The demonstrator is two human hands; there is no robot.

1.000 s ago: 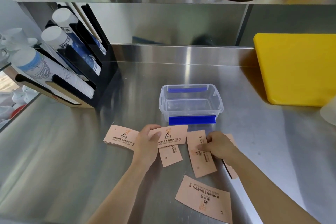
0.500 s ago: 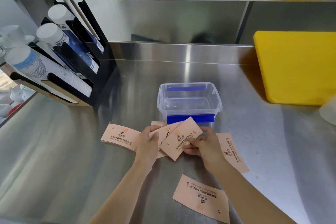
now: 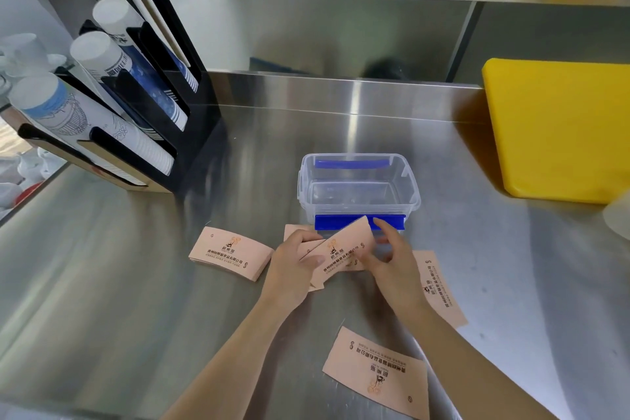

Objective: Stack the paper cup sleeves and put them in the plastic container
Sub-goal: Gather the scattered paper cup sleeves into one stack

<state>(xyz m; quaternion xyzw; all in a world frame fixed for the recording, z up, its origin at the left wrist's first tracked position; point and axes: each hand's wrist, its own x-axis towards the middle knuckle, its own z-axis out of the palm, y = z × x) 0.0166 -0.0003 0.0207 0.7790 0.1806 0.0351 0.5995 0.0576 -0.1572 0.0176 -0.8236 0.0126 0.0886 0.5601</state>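
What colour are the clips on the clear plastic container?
Blue, on the container's clips, clearest in the head view.

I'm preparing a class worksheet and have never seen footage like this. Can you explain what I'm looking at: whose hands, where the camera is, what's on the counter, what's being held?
No machine here: a person wears a camera on the head, looking down at their own bare hands. The left hand and right hand together hold a few pink paper cup sleeves. More sleeves lie loose on the steel counter: one at left, one at right, one nearest the camera. Behind the hands stands an open, empty clear plastic container.
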